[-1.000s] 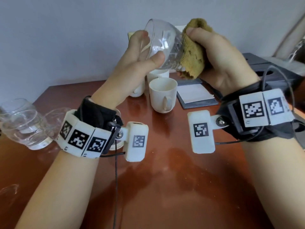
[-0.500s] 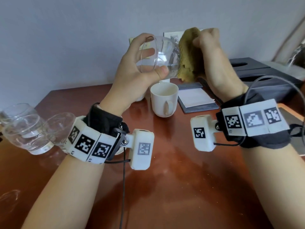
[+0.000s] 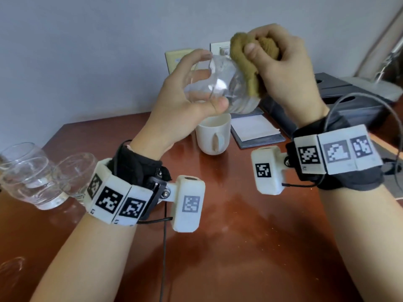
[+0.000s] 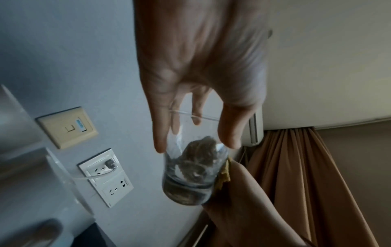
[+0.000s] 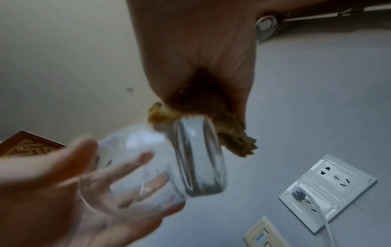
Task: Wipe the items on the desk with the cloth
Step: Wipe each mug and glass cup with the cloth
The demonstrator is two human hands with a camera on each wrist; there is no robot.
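My left hand [image 3: 185,99] grips a clear drinking glass [image 3: 222,86] held on its side above the desk, thumb below and fingers over the top. My right hand [image 3: 281,62] clutches a bunched mustard-yellow cloth [image 3: 246,64] and presses it against the glass's thick base. In the left wrist view the glass [image 4: 190,167] sits between thumb and fingers, the cloth [image 4: 225,175] showing behind its base. In the right wrist view the cloth [image 5: 232,133] lies against the base of the glass [image 5: 198,160].
A white mug [image 3: 213,134] stands on the red-brown desk [image 3: 239,225] below the glass. Several more clear glasses [image 3: 32,179] stand at the left edge. A notepad in a grey holder [image 3: 255,127] and a dark box [image 3: 349,99] lie at the back right.
My right hand turned with the cloth, rubbing it round the glass's base, and now sits higher with its fingers curled on top. The left hand kept hold of the glass, tilting it slightly.
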